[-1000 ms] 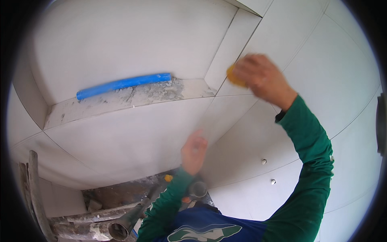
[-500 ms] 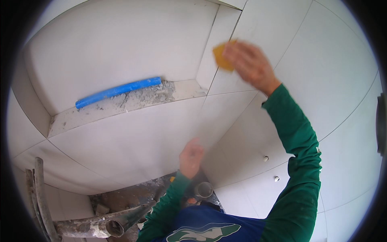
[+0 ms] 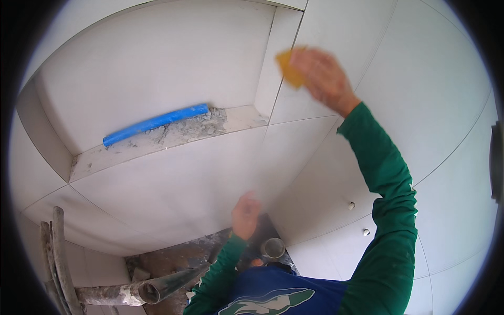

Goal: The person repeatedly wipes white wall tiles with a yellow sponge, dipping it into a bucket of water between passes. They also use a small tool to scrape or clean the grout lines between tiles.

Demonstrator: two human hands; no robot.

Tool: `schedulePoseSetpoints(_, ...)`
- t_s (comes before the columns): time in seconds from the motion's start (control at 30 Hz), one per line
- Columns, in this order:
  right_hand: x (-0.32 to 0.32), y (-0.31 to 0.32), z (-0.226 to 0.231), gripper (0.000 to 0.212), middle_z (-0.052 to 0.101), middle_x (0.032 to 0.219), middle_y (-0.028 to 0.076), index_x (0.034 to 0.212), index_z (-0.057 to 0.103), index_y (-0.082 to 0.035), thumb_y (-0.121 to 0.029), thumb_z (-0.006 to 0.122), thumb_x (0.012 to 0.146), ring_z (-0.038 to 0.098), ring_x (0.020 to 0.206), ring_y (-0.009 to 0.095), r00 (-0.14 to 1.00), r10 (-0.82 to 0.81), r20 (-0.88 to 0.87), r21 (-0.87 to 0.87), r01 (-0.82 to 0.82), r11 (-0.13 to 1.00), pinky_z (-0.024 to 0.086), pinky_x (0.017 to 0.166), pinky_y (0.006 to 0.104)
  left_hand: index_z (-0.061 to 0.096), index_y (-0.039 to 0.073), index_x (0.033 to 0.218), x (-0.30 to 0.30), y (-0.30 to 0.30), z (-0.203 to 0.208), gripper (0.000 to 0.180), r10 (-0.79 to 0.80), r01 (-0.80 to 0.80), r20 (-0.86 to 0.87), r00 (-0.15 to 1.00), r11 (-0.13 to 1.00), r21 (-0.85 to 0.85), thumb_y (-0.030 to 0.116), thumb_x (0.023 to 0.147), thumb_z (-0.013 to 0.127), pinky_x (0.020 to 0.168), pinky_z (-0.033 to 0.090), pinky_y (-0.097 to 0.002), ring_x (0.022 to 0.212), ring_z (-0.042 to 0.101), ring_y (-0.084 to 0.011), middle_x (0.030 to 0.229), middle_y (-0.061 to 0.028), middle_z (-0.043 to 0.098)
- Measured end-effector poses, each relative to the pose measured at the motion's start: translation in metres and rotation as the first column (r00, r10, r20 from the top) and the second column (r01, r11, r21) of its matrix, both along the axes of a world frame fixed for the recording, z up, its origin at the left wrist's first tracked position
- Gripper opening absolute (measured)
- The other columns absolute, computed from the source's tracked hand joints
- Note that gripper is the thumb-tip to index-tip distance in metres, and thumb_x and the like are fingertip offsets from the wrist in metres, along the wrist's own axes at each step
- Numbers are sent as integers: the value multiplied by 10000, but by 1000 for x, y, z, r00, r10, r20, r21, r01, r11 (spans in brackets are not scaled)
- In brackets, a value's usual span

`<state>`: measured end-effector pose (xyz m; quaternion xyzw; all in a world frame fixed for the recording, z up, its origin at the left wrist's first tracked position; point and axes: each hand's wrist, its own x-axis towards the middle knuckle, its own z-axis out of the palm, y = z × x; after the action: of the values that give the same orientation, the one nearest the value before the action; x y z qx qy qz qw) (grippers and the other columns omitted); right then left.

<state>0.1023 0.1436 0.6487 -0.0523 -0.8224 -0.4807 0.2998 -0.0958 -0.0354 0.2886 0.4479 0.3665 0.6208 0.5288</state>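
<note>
My right hand (image 3: 324, 76) is raised at the upper right, its fingers closed on a flat, angular yellow piece (image 3: 290, 67). The piece is against or just in front of the tiled wall, along the dark vertical joint (image 3: 287, 65) beside the recess; whether it touches is unclear. Motion blurs the hand and the piece, so the exact kind of piece cannot be made out. Lower down, my left hand (image 3: 245, 216) is in front of the pale wall below the recess (image 3: 173, 176). Its fingers are loosely bent and partly apart, slightly blurred, with nothing visible in them.
A blue pipe (image 3: 156, 124) lies on the recess ledge beside grey rubble (image 3: 207, 123). Dirty pipes (image 3: 110, 295) and upright poles (image 3: 62, 257) stand at lower left. An open pipe end (image 3: 273, 249) rises from the dirty floor (image 3: 173, 254). Two small fittings (image 3: 352, 206) protrude from the right wall.
My right hand and the yellow piece have shifted slightly up and left, and the piece looks turned. My left hand is slightly lower. The view has moved a little.
</note>
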Motion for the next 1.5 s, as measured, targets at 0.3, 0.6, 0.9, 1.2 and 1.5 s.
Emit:
schedulePoseSetpoints(0.3,-2,-2,-87,479,666,1186,143,1209,662,-11,-21,752,738,624,1093,306,983,-167,-80,-73,162,984,552,909,392,552,-11,1371,22,-4,-4,380,-95,104,-128,987,993,62,74,1004,599,796,550,-288,859,647,-140,939,-62,679)
schedulePoseSetpoints(0.6,-110,-26,-37,480,574,1140,124,1286,568,-85,-66,695,823,612,886,272,797,-284,-533,-199,209,958,574,741,310,554,-28,1361,11,-8,-15,374,-145,144,-131,981,989,-15,96,1011,605,784,549,-289,833,647,-136,943,-67,678)
schedulePoseSetpoints(0.9,-170,42,-1,229,566,1109,151,949,685,-2,-26,754,732,604,815,288,547,-429,-719,-228,397,889,550,486,339,539,-11,1376,7,-22,-34,457,-208,204,-164,964,978,-42,251,1023,662,761,513,-252,830,614,-84,896,-25,664)
schedulePoseSetpoints(1.2,-172,47,15,209,601,1117,154,1043,690,16,-51,696,845,652,890,311,453,-602,-657,-448,408,796,603,661,338,520,-27,1389,-11,-21,-33,424,-306,284,-181,935,949,-138,161,1023,620,786,508,-264,845,617,-104,963,-55,669)
schedulePoseSetpoints(1.5,-158,52,-3,335,583,1202,149,1089,664,-53,3,713,762,657,779,290,610,-214,-763,-5,324,946,599,579,379,569,19,1370,-17,-21,-48,434,-310,260,-325,893,947,-189,230,1007,679,764,530,-254,822,642,-94,939,-46,690)
